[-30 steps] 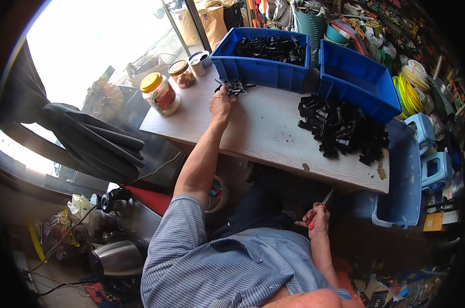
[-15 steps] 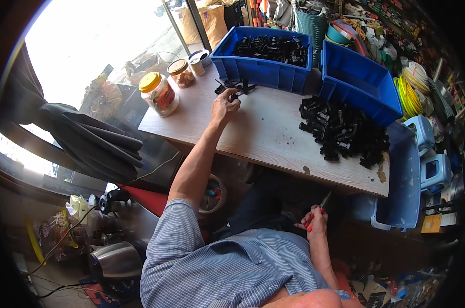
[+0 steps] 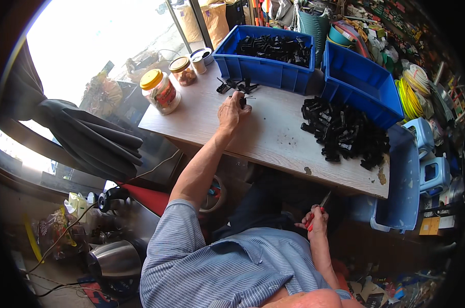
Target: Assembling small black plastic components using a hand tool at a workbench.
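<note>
My left hand is over the far left part of the table, fingers pinched round a small black plastic part with a thin piece sticking out to the right. Just beyond it, a few similar black parts lie on the tabletop in front of a blue crate. Down at my lap, my right hand is closed on red-handled pliers, whose narrow pointed jaws aim up toward the table edge. My fingers partly hide the handles.
A large heap of black parts covers the table's right side. Behind it a second blue crate stands tilted. Jars line the table's left end. A paler blue bin sits beyond the right edge, near blue stools.
My left hand has drawn back slightly toward me and to the right, away from the few loose parts, carrying a black part. The right hand with the pliers has stayed put.
</note>
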Motion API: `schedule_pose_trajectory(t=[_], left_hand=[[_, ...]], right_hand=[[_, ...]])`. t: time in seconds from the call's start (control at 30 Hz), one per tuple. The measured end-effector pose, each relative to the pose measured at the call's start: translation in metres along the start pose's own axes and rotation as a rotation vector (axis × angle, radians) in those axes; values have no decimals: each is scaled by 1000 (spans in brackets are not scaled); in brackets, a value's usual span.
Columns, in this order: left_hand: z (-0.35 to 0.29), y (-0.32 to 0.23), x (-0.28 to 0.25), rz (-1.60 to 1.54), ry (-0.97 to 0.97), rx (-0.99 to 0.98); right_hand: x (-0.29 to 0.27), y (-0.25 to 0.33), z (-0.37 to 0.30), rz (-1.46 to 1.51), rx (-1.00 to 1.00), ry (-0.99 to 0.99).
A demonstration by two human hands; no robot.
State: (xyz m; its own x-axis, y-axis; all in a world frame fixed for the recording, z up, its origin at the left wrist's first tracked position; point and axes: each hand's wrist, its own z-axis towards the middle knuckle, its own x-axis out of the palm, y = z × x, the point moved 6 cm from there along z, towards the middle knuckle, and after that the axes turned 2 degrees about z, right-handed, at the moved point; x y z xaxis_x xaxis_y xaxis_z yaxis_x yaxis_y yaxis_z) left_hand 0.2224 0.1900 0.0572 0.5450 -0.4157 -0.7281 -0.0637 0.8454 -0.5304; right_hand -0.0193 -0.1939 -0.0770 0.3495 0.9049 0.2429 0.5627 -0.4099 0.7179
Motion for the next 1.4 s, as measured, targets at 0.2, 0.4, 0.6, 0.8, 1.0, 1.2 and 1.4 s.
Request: schedule_pose_trajectory(t=[0.2,0.4,0.6,0.8,1.0,1.2,1.4], left_hand=[[9,11,1,-144,196,-51],[-3,10,6,-362,245,-79],[-4,-5,9,-478,340,-47],[-3,11,15,-430,297,-74],[-12,-2,7,-339,200,-98],[-14,14,9,-494,137,-136],[-16,15,8,-652,99,-128]], right_hand=[[0,-2,2,-30,-1,16],[-9,-12,8,-67,-7,-2],[-7,-8,3,-80,-4,1],[5,-5,-1,-100,47,-12],[-5,-13,5,-129,27,-33],[-1,-15,4,-127,51,-25],[2,-16,5,-97,19,5]])
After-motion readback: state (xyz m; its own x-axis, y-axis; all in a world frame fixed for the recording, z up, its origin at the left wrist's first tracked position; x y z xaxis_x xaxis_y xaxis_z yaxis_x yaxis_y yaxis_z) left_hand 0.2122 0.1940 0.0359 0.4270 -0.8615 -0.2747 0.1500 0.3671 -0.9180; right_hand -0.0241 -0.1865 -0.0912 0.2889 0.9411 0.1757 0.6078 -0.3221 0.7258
